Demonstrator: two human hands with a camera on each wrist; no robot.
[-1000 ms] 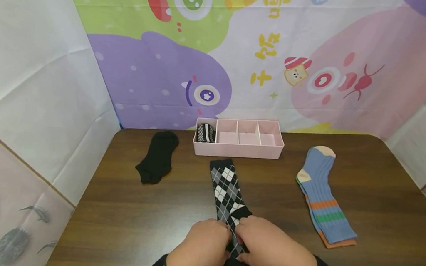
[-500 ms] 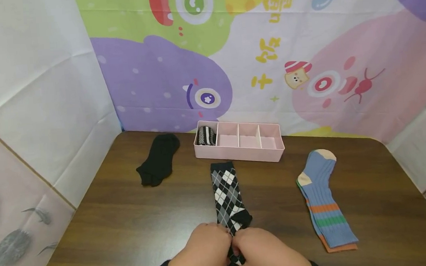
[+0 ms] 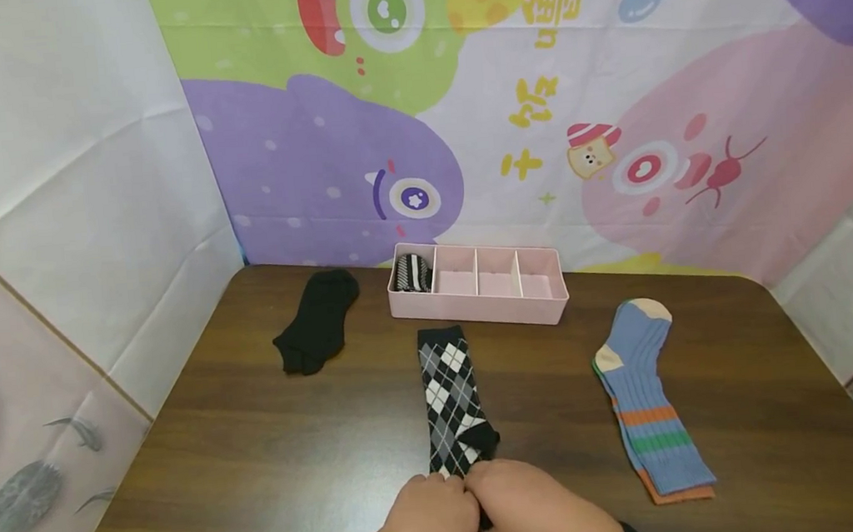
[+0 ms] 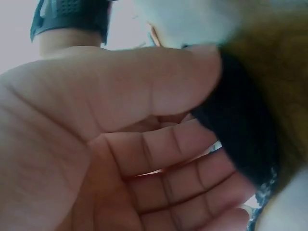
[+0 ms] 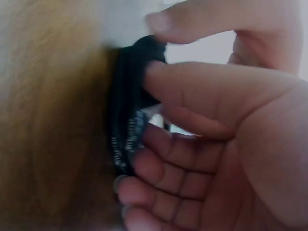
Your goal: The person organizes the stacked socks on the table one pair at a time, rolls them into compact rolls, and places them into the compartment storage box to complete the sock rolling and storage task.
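Note:
A black, grey and white argyle sock (image 3: 448, 398) lies lengthwise on the table, its black cuff pointing away from me. My left hand (image 3: 424, 521) and right hand (image 3: 539, 508) meet over its near end and hide that part. In the left wrist view, my left thumb and fingers pinch the black end of the sock (image 4: 243, 118). The right wrist view has my right thumb and fingertips gripping the sock's dark fabric (image 5: 127, 96), which looks doubled or bunched; white lettering shows on it. Blur hides the exact fold.
Behind the sock stands a pink divided box (image 3: 478, 302) with a rolled striped sock (image 3: 413, 273) in its leftmost compartment. Black socks (image 3: 318, 320) lie at the left, blue striped socks (image 3: 651, 399) at the right. A cartoon-printed cloth (image 3: 386, 135) hangs along the table's back edge.
My hands have drawn closer together over the sock's near end, covering more of it. The sock's far part has shifted slightly left; the other socks and the box stay put.

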